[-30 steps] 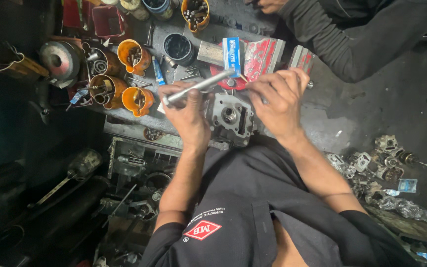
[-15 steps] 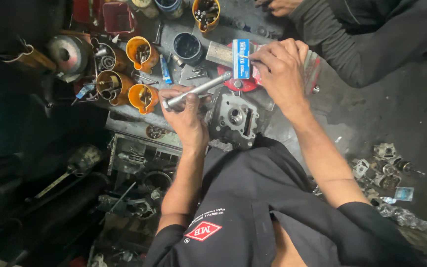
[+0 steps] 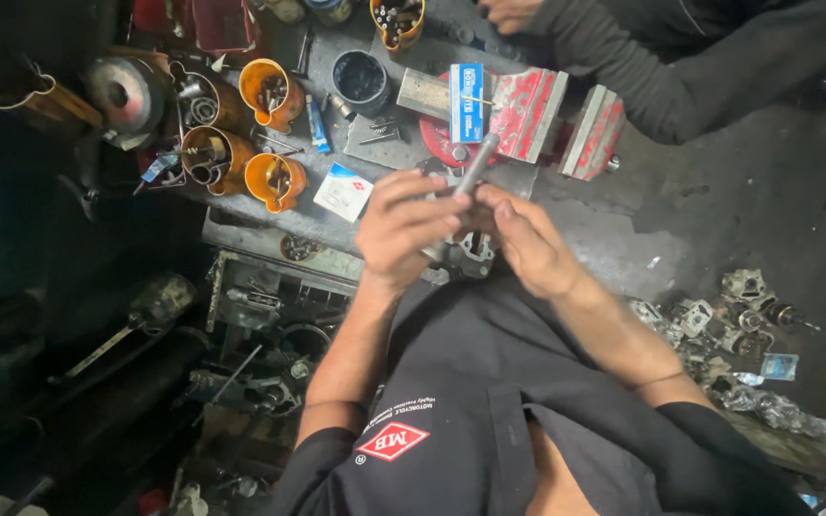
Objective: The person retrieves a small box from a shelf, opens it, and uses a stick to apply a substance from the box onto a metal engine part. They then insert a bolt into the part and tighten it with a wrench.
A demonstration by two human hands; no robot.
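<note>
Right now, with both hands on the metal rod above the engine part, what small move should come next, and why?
Probably lower the metal rod a little toward the grey engine part. The left hand and the right hand both grip the rod's near end, and that end sits just over the part, which lies on the workbench under the hands. The contact point itself is hidden by the fingers.

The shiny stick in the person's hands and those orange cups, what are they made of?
The rod looks like bare metal, probably steel: grey, smooth, with a bright glint. The orange cups look like plastic: even, slightly glossy colour, smudged with grime, though painted metal is possible.
</note>
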